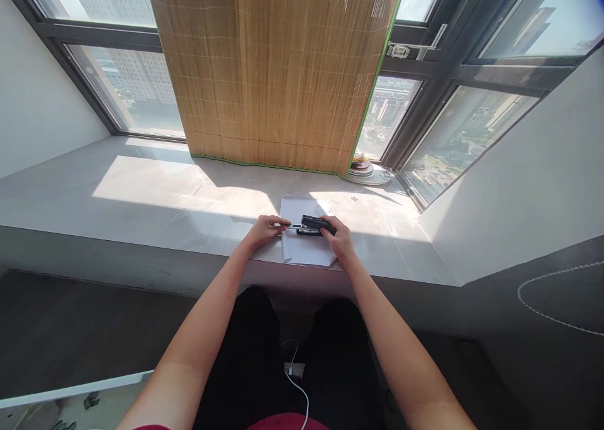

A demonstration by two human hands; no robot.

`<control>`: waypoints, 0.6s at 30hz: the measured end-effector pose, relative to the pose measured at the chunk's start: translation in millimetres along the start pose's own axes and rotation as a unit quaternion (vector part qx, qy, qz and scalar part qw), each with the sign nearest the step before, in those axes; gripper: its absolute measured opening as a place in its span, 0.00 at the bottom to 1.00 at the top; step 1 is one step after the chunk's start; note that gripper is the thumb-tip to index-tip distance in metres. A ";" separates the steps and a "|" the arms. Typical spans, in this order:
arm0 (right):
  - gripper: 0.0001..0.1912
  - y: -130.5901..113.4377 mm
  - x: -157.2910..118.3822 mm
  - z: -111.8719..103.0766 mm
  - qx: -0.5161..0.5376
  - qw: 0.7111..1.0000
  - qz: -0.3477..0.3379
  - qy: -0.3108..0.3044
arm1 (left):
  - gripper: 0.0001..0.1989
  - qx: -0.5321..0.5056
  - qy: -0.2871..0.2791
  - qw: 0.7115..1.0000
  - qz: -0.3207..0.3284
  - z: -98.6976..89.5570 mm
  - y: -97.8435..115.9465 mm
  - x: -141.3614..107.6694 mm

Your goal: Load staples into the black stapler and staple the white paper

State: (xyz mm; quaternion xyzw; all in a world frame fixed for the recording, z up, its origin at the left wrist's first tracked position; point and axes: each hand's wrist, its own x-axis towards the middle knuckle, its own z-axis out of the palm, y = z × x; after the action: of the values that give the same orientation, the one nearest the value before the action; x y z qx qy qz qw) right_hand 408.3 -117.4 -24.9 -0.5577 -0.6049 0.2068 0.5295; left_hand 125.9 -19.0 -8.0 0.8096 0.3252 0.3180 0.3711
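Observation:
A black stapler [311, 224] lies over white paper sheets [306, 249] on the window sill, its front end pointing left. My right hand [338, 236] is closed round the stapler's rear end. My left hand [268, 230] is at the stapler's front, beside the paper's left edge, with its fingers pinched on a thin metallic part that sticks out of the stapler. Whether that part is joined to the stapler is too small to tell.
A bamboo blind [283, 71] hangs behind the paper down to the sill [141, 194]. Stacked plates [365, 171] stand at the back right by the window. A small staple strip [354, 198] lies right of the paper. A white cable [302, 389] hangs between the legs.

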 end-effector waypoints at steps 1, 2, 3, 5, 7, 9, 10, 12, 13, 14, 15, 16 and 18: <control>0.17 -2.7 -0.8 -2.7 0.019 1.000 -0.009 0.009 | 0.11 -0.010 -0.004 1.000 0.006 0.1 0.3 -0.9; 0.16 -6.1 -1.8 -4.9 0.038 0.999 -0.017 0.012 | 0.11 -0.022 -0.008 1.000 0.013 0.4 0.6 -1.8; 0.15 -9.9 -3.2 -6.1 0.054 0.998 -0.024 0.009 | 0.12 -0.033 -0.013 0.999 0.019 0.7 0.7 -2.6; 0.14 -18.9 -6.3 -4.6 0.077 0.996 -0.040 -0.016 | 0.15 -0.049 -0.017 0.998 0.033 1.3 0.7 -3.7; 0.13 -28.3 -9.3 2.4 0.087 0.993 -0.062 -0.058 | 0.19 -0.048 -0.022 0.997 0.047 1.1 0.1 -4.1; 0.13 -36.7 -11.3 12.5 0.087 0.989 -0.083 -0.087 | 0.20 -0.037 -0.031 0.997 0.056 -0.2 -0.8 -3.8; 0.13 -40.1 -11.8 17.4 0.084 0.988 -0.089 -0.094 | 0.20 -0.030 -0.032 0.997 0.060 -1.2 -1.2 -3.5; 0.13 -44.5 -11.6 25.3 0.074 0.988 -0.095 -0.092 | 0.18 -0.014 -0.020 0.998 0.066 -3.0 -1.8 -2.5; 0.14 -45.4 -11.2 27.9 0.065 0.989 -0.096 -0.090 | 0.17 -0.004 -0.008 0.998 0.069 -3.6 -1.8 -1.9; 0.16 -45.3 -10.6 29.5 0.053 0.990 -0.096 -0.088 | 0.17 0.007 0.001 0.997 0.071 -3.7 -1.7 -1.4; 0.17 -44.2 -9.9 30.0 0.039 0.991 -0.093 -0.084 | 0.17 0.017 0.005 0.997 0.071 -3.5 -1.4 -0.9; 0.17 -42.1 -9.2 29.2 0.026 0.993 -0.088 -0.079 | 0.18 0.025 0.002 0.997 0.069 -2.9 -1.1 -0.5; 0.16 -35.2 -7.3 22.3 0.004 0.996 -0.072 -0.061 | 0.19 0.034 -0.012 0.997 0.066 -1.2 -0.7 0.2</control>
State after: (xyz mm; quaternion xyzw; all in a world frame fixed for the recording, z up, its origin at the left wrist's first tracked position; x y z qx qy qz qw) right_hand 371.6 -126.6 -6.2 -0.4970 -0.6735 0.2044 0.5076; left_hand 124.9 -18.0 -7.9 0.8450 0.2773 0.3211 0.3255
